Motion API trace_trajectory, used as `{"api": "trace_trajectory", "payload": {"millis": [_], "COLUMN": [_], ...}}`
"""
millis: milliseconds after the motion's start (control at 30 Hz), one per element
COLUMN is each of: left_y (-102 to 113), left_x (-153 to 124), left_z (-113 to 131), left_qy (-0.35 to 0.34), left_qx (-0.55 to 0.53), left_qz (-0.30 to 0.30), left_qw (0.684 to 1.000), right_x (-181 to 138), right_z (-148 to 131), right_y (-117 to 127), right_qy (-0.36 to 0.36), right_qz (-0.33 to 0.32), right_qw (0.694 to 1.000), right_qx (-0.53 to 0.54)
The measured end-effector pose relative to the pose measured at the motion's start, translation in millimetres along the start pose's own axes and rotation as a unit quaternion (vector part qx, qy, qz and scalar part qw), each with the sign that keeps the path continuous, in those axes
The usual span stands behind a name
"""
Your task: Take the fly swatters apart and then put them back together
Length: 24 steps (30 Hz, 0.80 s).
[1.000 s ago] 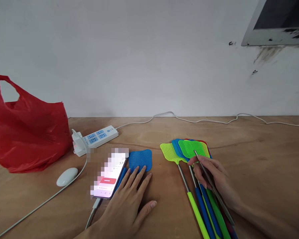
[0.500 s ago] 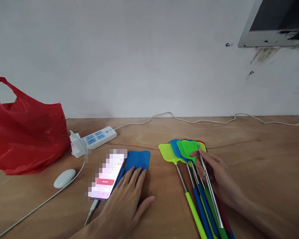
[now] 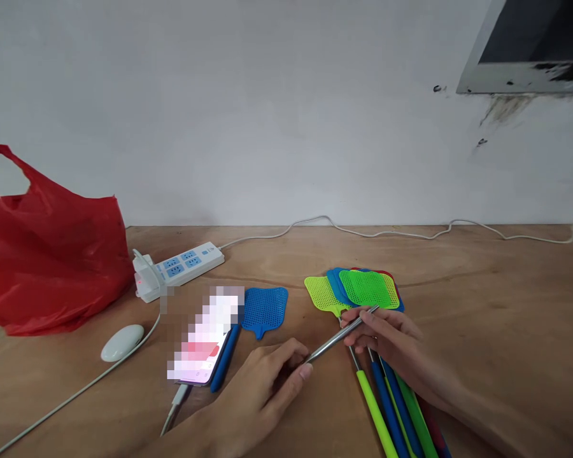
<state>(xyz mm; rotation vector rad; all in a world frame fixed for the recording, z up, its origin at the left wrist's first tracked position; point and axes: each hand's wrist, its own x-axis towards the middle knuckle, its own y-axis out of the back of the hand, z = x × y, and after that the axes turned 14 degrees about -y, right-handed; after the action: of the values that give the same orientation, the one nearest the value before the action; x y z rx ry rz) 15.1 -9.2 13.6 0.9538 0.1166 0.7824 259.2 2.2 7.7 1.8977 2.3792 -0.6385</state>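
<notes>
A silver metal rod [image 3: 337, 340] slants between my two hands above the wooden table. My left hand [image 3: 262, 388] is closed, thumb and fingers pinching the rod's lower left end. My right hand [image 3: 386, 337] grips its upper end between thumb and fingers. Just beyond my left hand lies a loose blue fly swatter head [image 3: 264, 308] with a short stub. Beside it is a blue handle [image 3: 225, 357], partly along the phone's edge. Under and past my right hand several assembled fly swatters [image 3: 370, 287] are stacked, with green, blue, yellow-green and red parts; my hand hides some of their shafts.
A lit phone [image 3: 205, 346], partly blurred out, lies left of my left hand with a white cable plugged in. Farther left are a white mouse [image 3: 122, 342], a power strip [image 3: 186, 267] and a red plastic bag [image 3: 52, 254]. A white cord [image 3: 386, 234] runs along the wall.
My right hand has swung the rod from steep to slanting left. My left hand has come off the blue swatter head and now pinches the rod's other end.
</notes>
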Motion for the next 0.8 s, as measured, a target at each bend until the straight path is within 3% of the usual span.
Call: {"api": "trace_trajectory", "payload": {"millis": [100,367,533,667,800], "left_y": [-5,-2,0,-3,-5], "left_x": [-3,-8,-9,-10,-11], "left_z": [-5,-9,-10,-11,-12], "left_qy": [0.012,0.031,0.020,0.014,0.015], "left_qx": [0.002,0.036,0.038,0.049,0.077], "left_qz": [-0.015,-0.005,-0.014,-0.033,-0.035], "left_qw": [1.000,0.999,0.999,0.998,0.996], "right_x": [-2,2,-3,-7,-6], "right_z": [2,2,5,11,13], "right_y": [-1,8,10,7,8], "right_qy": [0.017,0.066,0.176,0.254,0.274], "right_qz": [-0.004,0.062,0.087,0.037,0.013], "right_qw": [0.997,0.979,0.914,0.866,0.827], "right_qx": [-0.075,-0.185,-0.356,-0.429,-0.490]}}
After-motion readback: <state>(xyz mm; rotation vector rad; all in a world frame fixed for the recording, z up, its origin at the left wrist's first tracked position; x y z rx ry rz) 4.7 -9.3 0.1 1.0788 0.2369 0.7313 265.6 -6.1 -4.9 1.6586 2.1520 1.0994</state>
